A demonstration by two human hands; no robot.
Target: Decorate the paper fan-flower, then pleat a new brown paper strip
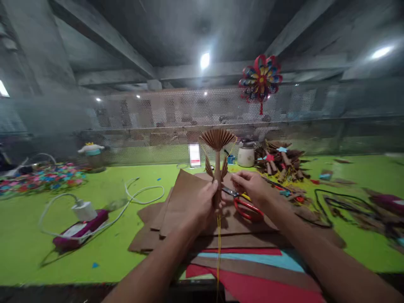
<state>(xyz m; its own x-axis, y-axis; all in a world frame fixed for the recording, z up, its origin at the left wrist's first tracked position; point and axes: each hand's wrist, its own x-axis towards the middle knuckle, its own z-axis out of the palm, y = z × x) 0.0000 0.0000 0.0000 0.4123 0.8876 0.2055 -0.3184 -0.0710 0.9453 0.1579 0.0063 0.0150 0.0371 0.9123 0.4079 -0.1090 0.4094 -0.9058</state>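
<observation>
A brown folded-paper figure (217, 153), with a pleated fan on top and smaller pleated pieces at its sides, stands upright in my left hand (208, 202), whose fingers wrap round its stem. Yellow string (219, 244) hangs from its lower end. To the right of the figure is my right hand (248, 183), its thumb and fingertips pinched together; what they hold, if anything, is too small to make out. Red-handled scissors (248, 210) lie below my right hand on stacked brown paper (179, 193).
Purple power strip (80, 229) with a white cable lies left. Colourful small pieces (47, 179) cover the far left. Brown paper figures (284, 162) are piled right, beside a lidded jar (246, 155). Red paper (252, 284) lies at the front edge. A black cable (318, 210) curves right.
</observation>
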